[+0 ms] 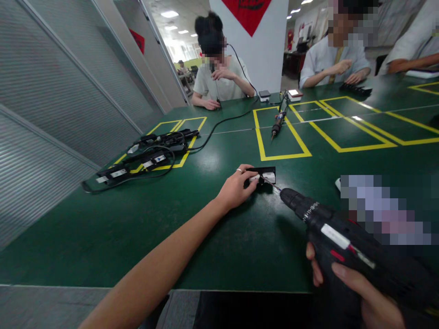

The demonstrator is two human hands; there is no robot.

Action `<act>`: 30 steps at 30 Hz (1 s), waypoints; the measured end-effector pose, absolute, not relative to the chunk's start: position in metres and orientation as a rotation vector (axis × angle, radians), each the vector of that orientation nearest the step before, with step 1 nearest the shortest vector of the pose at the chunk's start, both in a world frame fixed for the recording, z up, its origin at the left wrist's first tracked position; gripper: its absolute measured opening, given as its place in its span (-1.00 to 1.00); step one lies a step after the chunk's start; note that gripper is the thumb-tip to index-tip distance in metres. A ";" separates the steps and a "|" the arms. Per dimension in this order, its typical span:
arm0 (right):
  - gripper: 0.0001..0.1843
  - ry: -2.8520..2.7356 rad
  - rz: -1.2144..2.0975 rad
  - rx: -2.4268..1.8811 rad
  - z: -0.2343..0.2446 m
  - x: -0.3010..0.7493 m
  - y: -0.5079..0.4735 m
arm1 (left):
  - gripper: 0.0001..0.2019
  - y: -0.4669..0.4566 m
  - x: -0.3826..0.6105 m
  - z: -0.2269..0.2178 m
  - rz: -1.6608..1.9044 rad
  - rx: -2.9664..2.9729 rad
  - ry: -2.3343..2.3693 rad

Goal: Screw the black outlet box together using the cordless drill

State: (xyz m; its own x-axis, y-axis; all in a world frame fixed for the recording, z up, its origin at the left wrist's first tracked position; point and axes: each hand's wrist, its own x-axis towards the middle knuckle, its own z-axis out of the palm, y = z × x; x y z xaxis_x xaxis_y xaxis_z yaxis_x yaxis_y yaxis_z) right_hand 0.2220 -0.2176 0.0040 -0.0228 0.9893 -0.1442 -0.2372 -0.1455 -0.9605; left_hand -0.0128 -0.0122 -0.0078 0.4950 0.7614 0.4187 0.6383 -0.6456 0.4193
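Note:
My left hand is closed around the left end of a small black block with white labels, which rests on the green table. In my right hand is a black cordless drill, gripped by its handle and pointing forward and left. A long thin bit runs from its chuck to the block. The tip meets the block near my left fingertips; whether it sits in a screw is too small to tell.
Several black power adapters with cables lie at the left. Yellow tape rectangles mark the table; an electric screwdriver lies in one. A blurred-out flat object is at the right. A person sits opposite, others at far right.

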 end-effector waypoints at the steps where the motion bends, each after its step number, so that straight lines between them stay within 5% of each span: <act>1: -0.78 -0.956 1.419 -1.127 0.005 0.221 -0.218 | -0.73 -0.012 -0.013 -0.008 0.862 2.530 1.206; 30: -0.80 -1.033 1.364 -1.136 0.008 0.220 -0.218 | -0.73 -0.014 -0.012 -0.006 0.815 2.536 1.245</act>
